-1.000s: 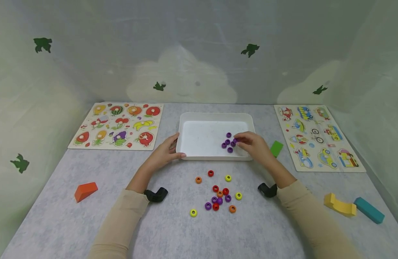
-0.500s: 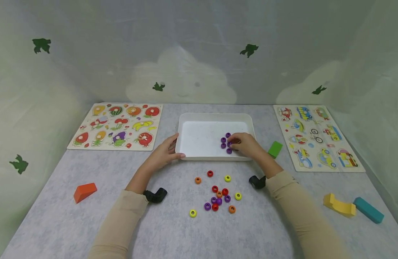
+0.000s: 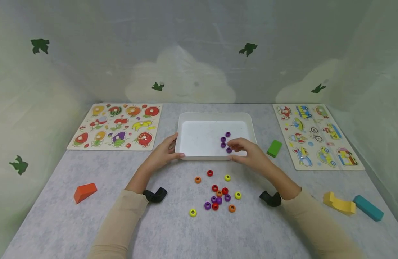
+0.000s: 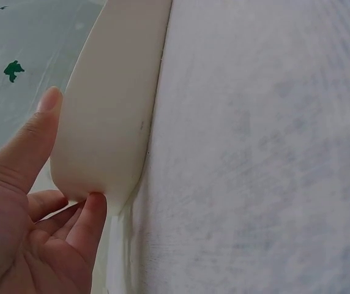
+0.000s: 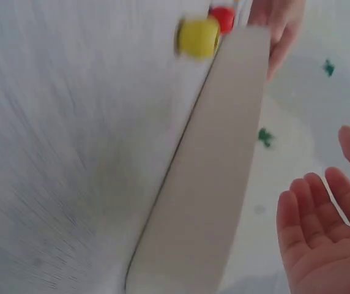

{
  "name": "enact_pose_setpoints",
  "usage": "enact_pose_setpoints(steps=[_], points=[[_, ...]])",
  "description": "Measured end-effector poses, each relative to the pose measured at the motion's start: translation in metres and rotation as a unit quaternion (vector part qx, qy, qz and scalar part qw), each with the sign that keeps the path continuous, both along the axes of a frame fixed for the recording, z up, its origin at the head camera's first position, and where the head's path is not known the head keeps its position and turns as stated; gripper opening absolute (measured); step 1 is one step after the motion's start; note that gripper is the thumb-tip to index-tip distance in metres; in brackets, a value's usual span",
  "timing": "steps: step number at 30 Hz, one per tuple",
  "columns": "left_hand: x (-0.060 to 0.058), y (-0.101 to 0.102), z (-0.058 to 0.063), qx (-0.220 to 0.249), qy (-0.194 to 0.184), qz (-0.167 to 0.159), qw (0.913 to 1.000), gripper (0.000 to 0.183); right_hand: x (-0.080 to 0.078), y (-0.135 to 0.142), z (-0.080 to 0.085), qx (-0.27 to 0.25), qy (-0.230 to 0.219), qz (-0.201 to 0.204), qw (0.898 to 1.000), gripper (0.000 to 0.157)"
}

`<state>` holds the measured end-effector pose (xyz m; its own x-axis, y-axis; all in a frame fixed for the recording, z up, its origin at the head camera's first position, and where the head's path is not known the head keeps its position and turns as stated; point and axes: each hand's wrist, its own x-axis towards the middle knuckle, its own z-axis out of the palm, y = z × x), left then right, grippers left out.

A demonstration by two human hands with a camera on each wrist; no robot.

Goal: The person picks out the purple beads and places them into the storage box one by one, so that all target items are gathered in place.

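A white tray lies in the middle of the table. My left hand holds its near left corner; in the left wrist view the thumb is at the rim and the fingertips touch the outer wall. Over the tray's right part hovers my right hand, fingers relaxed and thumb apart, nothing seen between them. The right wrist view shows its palm bare. Several purple beads lie in the tray by its fingertips; the hand may hide others.
Loose red, orange, yellow and purple beads are scattered in front of the tray. Picture puzzle boards flank it. Blocks lie about: green, yellow, teal and orange.
My right hand first shifted left among the purple beads, then drew back towards the near rim with thumb and fingers parted. The left hand stays at the tray's corner.
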<state>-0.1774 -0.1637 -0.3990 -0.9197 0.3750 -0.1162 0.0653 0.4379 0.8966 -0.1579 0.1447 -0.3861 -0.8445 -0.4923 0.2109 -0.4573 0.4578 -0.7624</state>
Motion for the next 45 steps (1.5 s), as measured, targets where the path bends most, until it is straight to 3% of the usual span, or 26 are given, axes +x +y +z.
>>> enact_pose_setpoints(steps=[6, 11, 15, 17, 19, 24, 29, 36, 40, 45], points=[[-0.009, -0.005, -0.018, -0.01, 0.006, -0.001, 0.9999, 0.091, 0.042, 0.002, -0.008, -0.017, -0.003, 0.089, 0.996, 0.034], [-0.009, -0.005, -0.02, -0.006, 0.007, 0.004, 1.0, 0.091, 0.064, 0.002, -0.021, 0.014, -0.057, 0.14, 0.988, 0.027], [-0.005, -0.003, -0.011, -0.002, 0.001, 0.001, 1.0, 0.09, 0.071, 0.001, -0.035, 0.031, -0.083, 0.16, 0.983, 0.021], [-0.001, -0.001, -0.002, 0.003, -0.002, -0.003, 1.0, 0.087, 0.071, 0.002, -0.043, 0.045, -0.074, 0.163, 0.983, 0.019], [0.003, 0.002, 0.006, 0.003, -0.006, 0.0, 1.0, 0.085, 0.072, 0.0, -0.045, 0.065, -0.072, 0.157, 0.983, 0.019], [0.006, 0.004, 0.012, -0.004, -0.005, 0.004, 1.0, 0.083, 0.071, -0.003, -0.036, 0.078, -0.059, 0.147, 0.984, 0.019], [0.005, 0.003, 0.01, -0.003, -0.002, 0.004, 1.0, 0.083, 0.053, -0.003, -0.017, 0.037, -0.024, 0.102, 0.994, 0.02], [0.003, 0.002, 0.008, 0.007, 0.005, -0.002, 1.0, 0.083, -0.004, 0.0, -0.007, -0.008, 0.03, -0.007, 0.999, 0.022], [0.004, 0.002, 0.008, 0.005, 0.009, -0.004, 0.9999, 0.083, -0.035, -0.001, -0.015, 0.017, -0.006, -0.056, 0.998, 0.023], [0.004, 0.003, 0.008, 0.005, 0.006, -0.004, 1.0, 0.083, -0.056, -0.004, -0.027, 0.069, -0.071, -0.078, 0.992, 0.022]])
